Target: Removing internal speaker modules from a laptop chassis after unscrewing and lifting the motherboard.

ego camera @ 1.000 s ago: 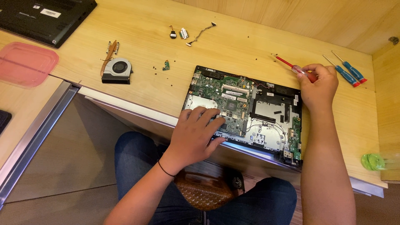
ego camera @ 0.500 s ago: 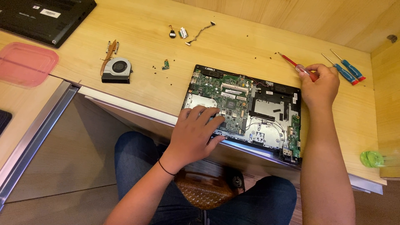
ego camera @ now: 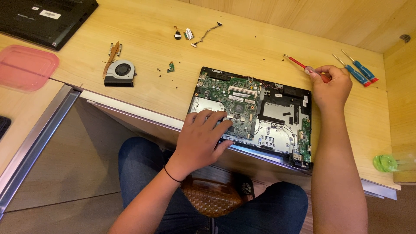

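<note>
— Where was the opened laptop (ego camera: 255, 115) sitting?

— At the near edge of the worktop (ego camera: 242, 47), toward its right end, bottom cover off and the green circuit board showing. The left hand (ego camera: 201, 141) lay flat on the laptop's near left corner, fingers spread and gripping nothing, just pressing down.

— And the right hand (ego camera: 330, 86)?

— Just past the laptop's far right corner, fingers closed around the handle of a red screwdriver (ego camera: 303, 66), whose shaft pointed toward the far edge and lay low over the wood.

— Anything else out there?

— Two blue screwdrivers (ego camera: 356, 72) near the right edge, a loose fan (ego camera: 120, 72) toward the left, a few small parts and a thin cable (ego camera: 207, 33) by the far edge, tiny screws scattered between. A pink lid (ego camera: 24, 67) and a black laptop (ego camera: 43, 17) sat at the left end.

— How would you handle it well?

— I'd judge the flat left palm was right: it kept the body from sliding off the edge. I'd keep the tip square in each screw head, press lightly, and set screws well away from the near edge.
</note>
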